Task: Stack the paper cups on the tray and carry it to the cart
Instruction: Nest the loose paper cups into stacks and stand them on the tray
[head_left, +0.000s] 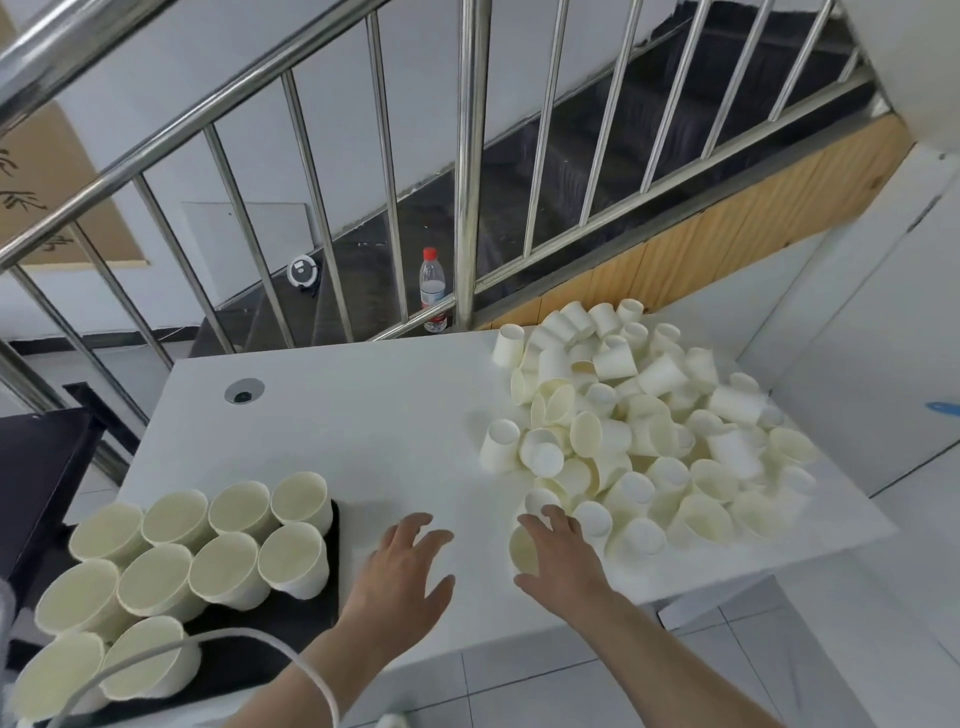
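The cups are lying in two groups on the white surface (363, 415). About ten stacks (234, 561) are standing upright on the black tray (291, 623), which is sitting at the surface's near left corner, partly over the edge. The rest, a large loose pile (649, 431), is lying tumbled on the far side of the surface from the tray, some cups on their sides, some upside down.

So the stacking is judged to be only partly done: the pile is still holding far more cups than look gathered, and the carry to the cart is not yet begun. No cart is showing clearly; a dark object beside the tray's left edge cannot be identified.

The left hand (410, 566) is hovering between tray and pile, fingers spread and holding nothing. The right hand (558, 558) is reaching into the pile's edge nearest the tray, fingers relaxed over a cup (522, 551) lying on its side, not yet gripping it.

Beyond the surface, a railing (467, 156) and a water bottle (432, 291) are standing.
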